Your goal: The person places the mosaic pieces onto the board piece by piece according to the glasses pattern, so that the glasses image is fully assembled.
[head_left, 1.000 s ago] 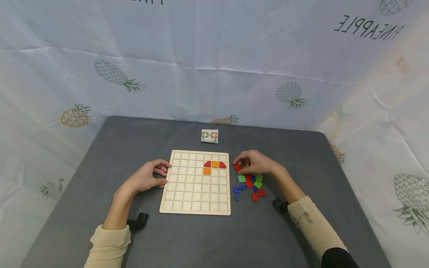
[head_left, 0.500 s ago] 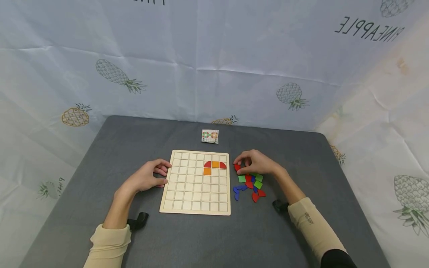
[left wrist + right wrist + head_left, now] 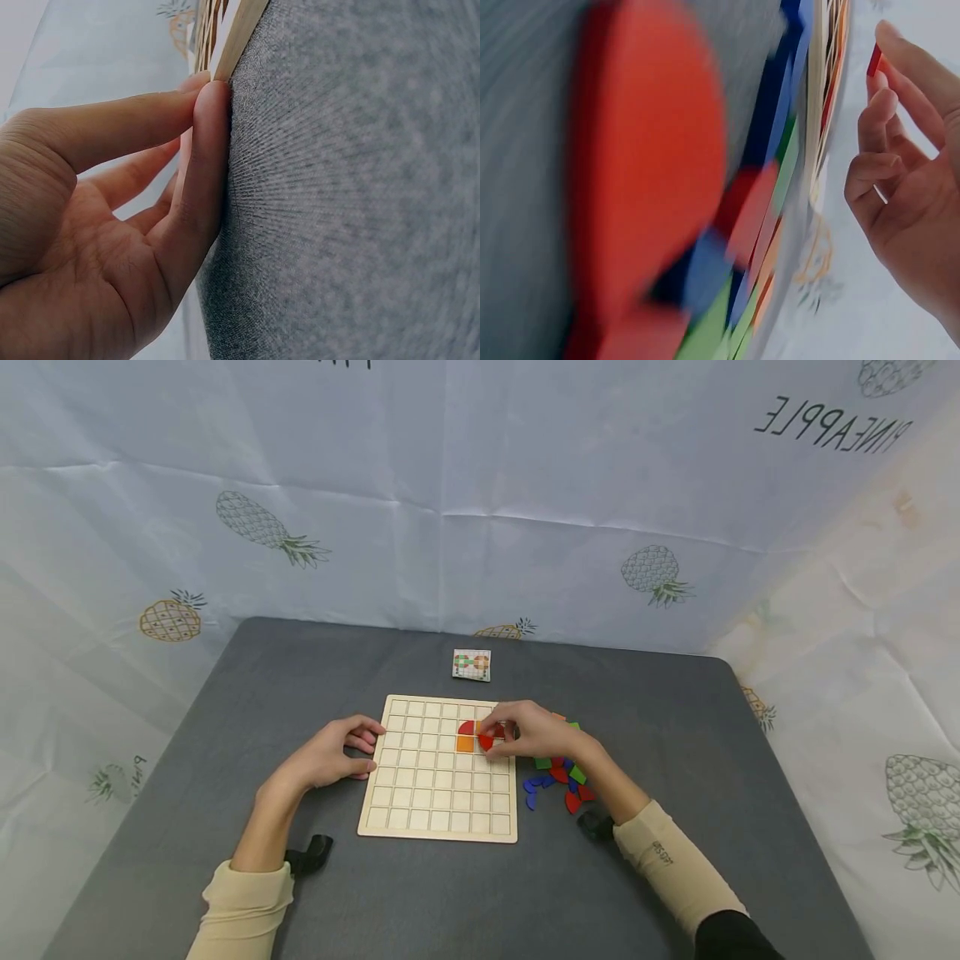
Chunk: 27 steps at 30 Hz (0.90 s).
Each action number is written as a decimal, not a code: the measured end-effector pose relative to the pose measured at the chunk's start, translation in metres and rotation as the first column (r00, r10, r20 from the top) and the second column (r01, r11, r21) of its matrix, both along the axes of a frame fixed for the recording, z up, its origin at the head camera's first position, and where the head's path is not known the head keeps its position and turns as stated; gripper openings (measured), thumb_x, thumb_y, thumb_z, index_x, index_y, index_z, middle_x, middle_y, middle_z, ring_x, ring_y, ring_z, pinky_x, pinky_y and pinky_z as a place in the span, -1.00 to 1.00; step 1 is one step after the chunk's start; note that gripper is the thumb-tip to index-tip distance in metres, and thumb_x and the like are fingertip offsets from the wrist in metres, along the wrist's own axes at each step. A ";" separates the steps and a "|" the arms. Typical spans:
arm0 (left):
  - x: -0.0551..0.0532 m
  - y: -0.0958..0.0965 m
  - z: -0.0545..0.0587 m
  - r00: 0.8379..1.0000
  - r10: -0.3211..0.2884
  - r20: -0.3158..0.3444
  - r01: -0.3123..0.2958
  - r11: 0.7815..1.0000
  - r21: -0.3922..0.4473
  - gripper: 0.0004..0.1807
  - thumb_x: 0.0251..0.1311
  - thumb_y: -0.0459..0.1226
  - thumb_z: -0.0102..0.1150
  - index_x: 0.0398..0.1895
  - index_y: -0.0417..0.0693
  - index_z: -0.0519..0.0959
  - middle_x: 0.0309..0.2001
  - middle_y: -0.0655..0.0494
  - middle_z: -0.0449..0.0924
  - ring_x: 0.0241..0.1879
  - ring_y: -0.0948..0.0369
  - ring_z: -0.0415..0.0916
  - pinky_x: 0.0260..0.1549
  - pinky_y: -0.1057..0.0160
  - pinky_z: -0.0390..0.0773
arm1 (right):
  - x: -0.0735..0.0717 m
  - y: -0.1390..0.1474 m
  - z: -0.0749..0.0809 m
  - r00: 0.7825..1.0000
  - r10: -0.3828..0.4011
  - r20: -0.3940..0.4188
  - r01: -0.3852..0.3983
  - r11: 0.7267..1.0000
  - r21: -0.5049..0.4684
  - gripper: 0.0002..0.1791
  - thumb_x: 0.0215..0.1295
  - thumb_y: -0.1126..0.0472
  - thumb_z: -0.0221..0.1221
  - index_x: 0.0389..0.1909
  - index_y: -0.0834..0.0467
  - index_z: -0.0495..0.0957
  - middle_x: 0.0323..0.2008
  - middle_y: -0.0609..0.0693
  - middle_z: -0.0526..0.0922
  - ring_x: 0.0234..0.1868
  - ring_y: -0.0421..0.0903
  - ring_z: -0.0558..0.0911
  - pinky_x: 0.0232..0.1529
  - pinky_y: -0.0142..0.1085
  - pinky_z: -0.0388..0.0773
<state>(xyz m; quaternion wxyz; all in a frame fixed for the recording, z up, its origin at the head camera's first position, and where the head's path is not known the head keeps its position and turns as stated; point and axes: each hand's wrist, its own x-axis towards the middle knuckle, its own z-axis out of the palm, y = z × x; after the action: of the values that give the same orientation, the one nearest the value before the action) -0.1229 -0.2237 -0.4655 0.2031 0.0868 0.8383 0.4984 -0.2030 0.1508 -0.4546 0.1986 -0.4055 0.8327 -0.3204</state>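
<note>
My left hand rests at the left edge of a pale wooden grid board, thumb and fingertips touching its side; the left wrist view shows the fingertips at the board's edge. My right hand is over the board's upper right part and pinches a red quarter-circle tile between thumb and fingers. The right wrist view shows this tile edge-on, held off the board. Set in the grid are an orange square and a red rounded tile; my fingers partly cover other tiles there.
Right of the board lies a loose pile of red, green, blue and orange tiles, partly under my right wrist. A small printed pattern card lies beyond the board on the grey tabletop. A pineapple-print curtain hangs behind.
My right hand has moved left from the tile pile to above the board, carrying the red quarter-circle tile. The left hand has stayed at the board's edge.
</note>
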 end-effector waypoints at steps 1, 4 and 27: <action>0.000 0.000 0.000 1.000 -0.002 -0.002 0.002 1.000 0.004 -0.45 0.30 -0.54 0.40 0.35 -0.37 0.49 0.05 -0.26 0.50 0.02 -0.01 0.53 -0.28 0.21 0.82 | 0.001 -0.005 0.000 1.000 0.019 -0.007 -0.019 1.000 0.003 -0.62 0.34 0.12 0.52 0.13 0.10 0.78 -0.14 -0.01 0.73 -0.40 -0.29 0.52 -0.31 -0.42 0.55; 0.001 0.000 0.001 1.000 -0.007 -0.008 0.007 1.000 0.014 -0.44 0.30 -0.54 0.41 0.35 -0.39 0.49 0.05 -0.28 0.50 0.01 -0.02 0.54 -0.29 0.19 0.83 | 0.003 -0.019 -0.002 0.997 0.070 -0.022 -0.069 0.997 0.024 -0.63 0.34 0.12 0.52 0.12 0.10 0.78 -0.14 -0.02 0.73 -0.40 -0.33 0.52 -0.29 -0.44 0.56; -0.001 0.000 0.000 1.000 -0.001 -0.009 0.000 1.000 -0.019 -0.46 0.31 -0.53 0.40 0.34 -0.35 0.51 0.05 -0.24 0.52 0.02 -0.01 0.54 -0.29 0.23 0.81 | 0.013 -0.037 -0.004 0.991 0.127 -0.042 -0.122 0.987 0.102 -0.68 0.38 0.11 0.49 0.11 0.02 0.77 -0.05 -0.06 0.72 -0.38 -0.33 0.51 -0.30 -0.45 0.52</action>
<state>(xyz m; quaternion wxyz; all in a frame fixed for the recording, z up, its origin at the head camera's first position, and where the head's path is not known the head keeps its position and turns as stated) -0.1235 -0.2236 -0.4658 0.2003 0.0873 0.8440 0.4898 -0.1903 0.1134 -0.4587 0.2177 -0.4540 0.8252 -0.2560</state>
